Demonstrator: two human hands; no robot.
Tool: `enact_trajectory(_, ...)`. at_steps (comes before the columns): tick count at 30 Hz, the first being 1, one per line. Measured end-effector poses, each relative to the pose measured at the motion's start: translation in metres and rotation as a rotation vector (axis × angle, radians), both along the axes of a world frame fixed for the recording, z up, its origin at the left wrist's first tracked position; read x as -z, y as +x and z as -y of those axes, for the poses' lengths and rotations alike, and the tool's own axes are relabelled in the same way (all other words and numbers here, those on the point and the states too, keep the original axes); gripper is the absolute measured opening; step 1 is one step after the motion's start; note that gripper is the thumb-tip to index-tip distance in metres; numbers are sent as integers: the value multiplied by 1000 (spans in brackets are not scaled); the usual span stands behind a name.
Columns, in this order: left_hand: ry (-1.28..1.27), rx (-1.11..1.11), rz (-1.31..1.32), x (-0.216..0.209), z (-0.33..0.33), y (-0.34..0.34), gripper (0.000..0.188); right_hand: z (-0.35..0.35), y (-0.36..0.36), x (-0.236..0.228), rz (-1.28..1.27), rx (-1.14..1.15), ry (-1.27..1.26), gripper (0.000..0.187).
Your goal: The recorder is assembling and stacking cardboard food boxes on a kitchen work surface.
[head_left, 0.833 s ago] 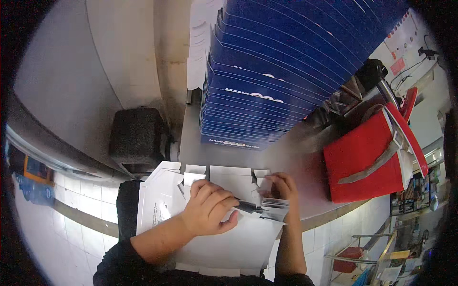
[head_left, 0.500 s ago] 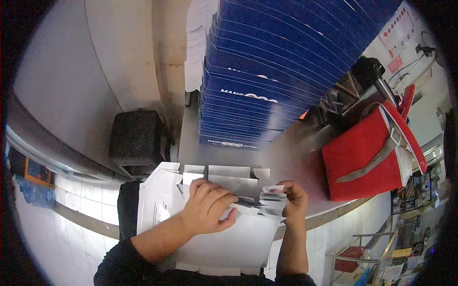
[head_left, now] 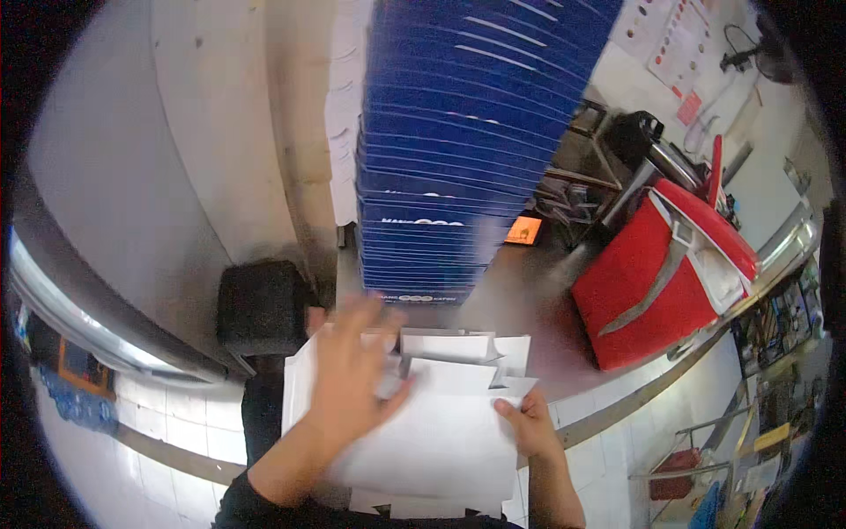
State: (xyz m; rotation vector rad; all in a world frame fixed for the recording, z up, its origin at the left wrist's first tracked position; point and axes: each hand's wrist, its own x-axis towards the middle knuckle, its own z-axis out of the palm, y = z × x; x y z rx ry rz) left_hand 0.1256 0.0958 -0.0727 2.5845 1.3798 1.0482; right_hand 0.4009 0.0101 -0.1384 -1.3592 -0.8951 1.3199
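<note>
A white cardboard box blank point(head_left: 432, 441) lies unfolded before me, with cut flaps standing along its far edge and more flaps near my body. My right hand point(head_left: 531, 423) grips its right edge, thumb on top and fingers underneath. Over the blank's left side is my left hand point(head_left: 345, 379), blurred by motion, fingers stretched forward and thumb apart; it holds nothing that I can see. Beyond the blank rises a tall stack of flat blue cardboard boxes point(head_left: 441, 176) with white edges.
A red cooler bag point(head_left: 648, 286) with a grey strap and raised lid stands on the metal table to the right. Left of the stack sits a black box-shaped object point(head_left: 267, 309) by the wall. Metal frames point(head_left: 586, 172) and an orange-lit screen point(head_left: 524, 231) are behind.
My left hand has lifted from the blank's middle flaps and swung left and forward. My right hand has shifted from the bunched side flaps to the right edge. The whole view has shifted.
</note>
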Motion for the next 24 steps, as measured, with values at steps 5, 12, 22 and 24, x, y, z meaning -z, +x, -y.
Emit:
enact_trajectory(5, -362, -227, 500, 13, 14, -84, 87, 11, 15, -12, -192, 38, 89, 45)
enact_trajectory(12, -953, -223, 1132, 75, 101, -146, 71, 13, -6, -20, -384, -130, 228, 45)
enact_trajectory(22, -873, -102, 1334, 86, 147, -162, 82, 20, -41, -38, -26, -458, 294, 53)
enact_trajectory(24, -849, -41, 1417, 101, 157, -174, 80, 33, -36, -40, -147, -654, 181, 41)
